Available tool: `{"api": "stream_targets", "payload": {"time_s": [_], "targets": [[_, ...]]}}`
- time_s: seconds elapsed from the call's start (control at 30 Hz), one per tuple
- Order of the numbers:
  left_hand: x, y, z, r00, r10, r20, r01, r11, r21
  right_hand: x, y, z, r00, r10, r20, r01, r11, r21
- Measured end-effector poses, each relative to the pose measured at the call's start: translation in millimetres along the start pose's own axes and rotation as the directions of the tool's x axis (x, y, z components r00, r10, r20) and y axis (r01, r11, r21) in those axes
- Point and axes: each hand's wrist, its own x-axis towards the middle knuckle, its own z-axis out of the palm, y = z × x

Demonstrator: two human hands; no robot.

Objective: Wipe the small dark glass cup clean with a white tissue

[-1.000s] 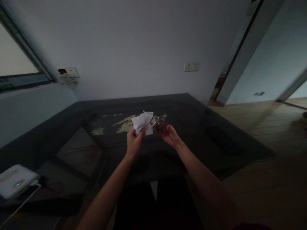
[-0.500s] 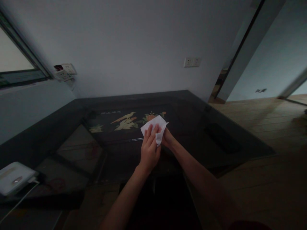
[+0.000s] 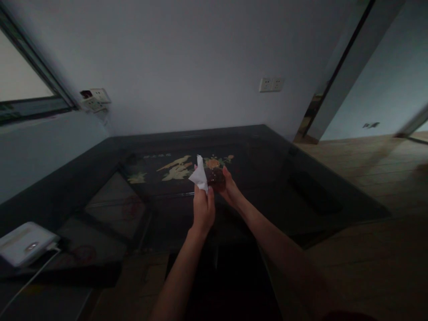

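I see a white box (image 3: 28,245) on the left. The left hand (image 3: 203,209) holds a white tissue (image 3: 199,177) right by a shiny brown thing (image 3: 216,176), which the right hand (image 3: 232,191) holds above the dark counter (image 3: 267,178).

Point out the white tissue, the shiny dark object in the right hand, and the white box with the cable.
White tissue (image 3: 199,178): head view, middle of the sheet.
Shiny dark object (image 3: 216,176): head view, exposed upper surface.
White box (image 3: 25,241): head view, top.
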Motion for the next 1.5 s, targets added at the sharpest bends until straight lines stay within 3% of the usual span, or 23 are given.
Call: {"api": "stream_targets", "payload": {"time_s": [0.13, 0.23, 0.37, 0.57, 0.77, 0.9, 1.0, 1.1, 1.23, 1.5], "targets": [[1.0, 9.3, 4.3, 0.961, 0.266, 0.067, -0.274, 0.946, 0.175, -0.6, 3.8, 3.9, 1.0, -0.016, -0.017, 0.016, 1.0, -0.022], [2.2, 9.7, 4.1, 0.931, 0.346, 0.115, -0.364, 0.903, 0.23, -2.3, 2.9, 7.6, 0.999, -0.023, -0.032, 0.022, 0.999, -0.037], [2.5, 3.7, 1.9, 0.946, 0.311, 0.089, -0.322, 0.929, 0.183, -4.6, -0.7, 9.2, 0.999, -0.026, -0.032, 0.024, 0.998, -0.064], [1.7, -1.6, -2.5, 0.992, 0.111, 0.052, -0.111, 0.994, 0.013, -3.2, 1.3, 1.3, 0.999, -0.032, -0.034, 0.031, 0.998, -0.052], [0.1, -4.3, -3.0, 0.995, -0.097, -0.006, 0.095, 0.986, -0.137, -0.9, 2.8, 0.8, 1.0, 0.0, -0.011, -0.001, 1.0, -0.023], [-1.0, -4.8, 0.4, 0.996, 0.072, 0.046, -0.072, 0.997, -0.003, 0.5, 3.5, 3.2, 1.0, 0.003, -0.027, -0.003, 1.0, -0.006], [-1.7, -3.0, 2.9, 0.96, 0.252, 0.122, -0.27, 0.949, 0.162, 1.6, 7.4, 2.5, 0.997, -0.006, -0.074, 0.005, 1.0, -0.011], [-2.0, 0.0, 3.9, 0.919, 0.346, 0.188, -0.386, 0.884, 0.262, 2.5, 11.5, 0.8, 0.993, -0.004, -0.117, 0.004, 1.0, 0.0], [-1.1, 2.6, 3.4, 0.924, 0.343, 0.167, -0.378, 0.88, 0.287, 2.4, 12.5, -0.3, 0.998, 0.006, -0.07, -0.005, 1.0, 0.015], [-0.5, -7.8, 2.6, 0.974, 0.224, 0.041, -0.228, 0.957, 0.177, -2.6, 8.1, 4.7, 1.0, -0.001, -0.021, 0.001, 1.0, -0.028]]}}
